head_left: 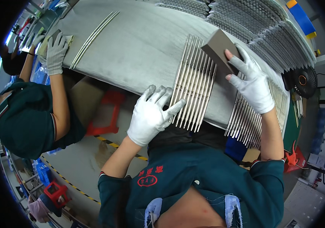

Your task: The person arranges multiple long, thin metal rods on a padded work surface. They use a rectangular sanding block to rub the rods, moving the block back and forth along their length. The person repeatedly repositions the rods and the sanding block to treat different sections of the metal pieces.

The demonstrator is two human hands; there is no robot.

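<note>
A row of slim, shiny metal rods point(192, 89) lies side by side on the grey table, their near ends jutting past its front edge. At the left of this row is my left hand point(147, 116) in a white glove, fingers spread, the thumb reaching over the nearest rods. My right hand point(254, 81), in a white glove with bare fingertips showing, grips a grey-brown rectangular block point(219, 49) that looks like a sanding sponge. The block is tilted over the row's upper right side. Below my right wrist, a second group of metal rods point(242, 121) lies along the table's right end.
Stacks of rods in clear wrapping point(246, 22) fill the table's far right. A few thin rods point(94, 40) lie far left, near a co-worker's gloved hand point(57, 53) on a yellowish cloth. A black fan point(304, 81) stands right; a red stool point(109, 114) is below the table.
</note>
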